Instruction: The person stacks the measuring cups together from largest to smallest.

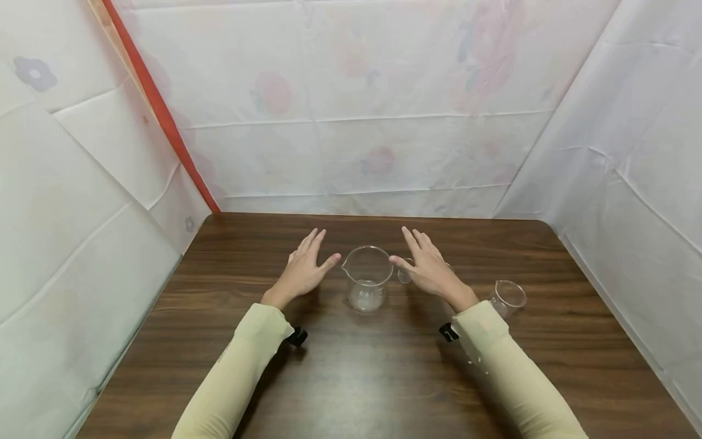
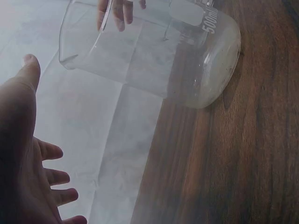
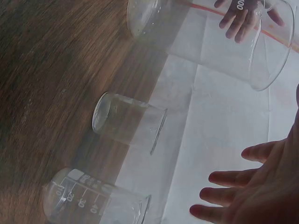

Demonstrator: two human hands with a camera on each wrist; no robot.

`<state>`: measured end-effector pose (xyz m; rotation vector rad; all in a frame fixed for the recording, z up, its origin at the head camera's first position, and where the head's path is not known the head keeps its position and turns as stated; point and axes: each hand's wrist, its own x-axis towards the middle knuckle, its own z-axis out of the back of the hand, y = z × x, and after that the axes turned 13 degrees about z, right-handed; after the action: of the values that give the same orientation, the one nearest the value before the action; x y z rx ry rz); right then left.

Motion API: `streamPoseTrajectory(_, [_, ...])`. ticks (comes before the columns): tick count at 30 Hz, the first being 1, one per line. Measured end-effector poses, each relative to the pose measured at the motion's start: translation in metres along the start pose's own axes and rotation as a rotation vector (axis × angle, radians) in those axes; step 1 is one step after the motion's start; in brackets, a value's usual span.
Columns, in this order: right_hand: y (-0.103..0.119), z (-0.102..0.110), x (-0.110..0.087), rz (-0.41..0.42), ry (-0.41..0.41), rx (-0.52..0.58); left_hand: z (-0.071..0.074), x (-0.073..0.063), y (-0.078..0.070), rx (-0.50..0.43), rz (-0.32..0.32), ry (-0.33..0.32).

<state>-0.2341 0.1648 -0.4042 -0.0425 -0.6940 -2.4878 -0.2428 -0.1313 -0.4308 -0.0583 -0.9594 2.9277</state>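
Note:
A large clear glass beaker, marked 500ml in the left wrist view, stands upright on the table between both hands. To its left is my left hand, fingers extended and thumb spread, apart from the glass in the left wrist view. On the other side my right hand holds nothing, fingers extended, its thumb near the beaker's rim. A small glass shows partly behind that thumb. The right wrist view has a small beaker and a graduated beaker beyond the spread fingers.
Another small beaker stands right of the right forearm, partly hidden by the sleeve. The brown wooden table is bounded by white patterned sheets at the back and sides. A red strip runs down the left back corner.

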Motion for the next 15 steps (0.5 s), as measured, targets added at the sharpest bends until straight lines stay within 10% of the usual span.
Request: streamPoseTrajectory(15, [0.012, -0.005, -0.001, 0.085, -0.001, 0.049, -0.005, -0.007, -0.004, -0.109, -0.093, 0.039])
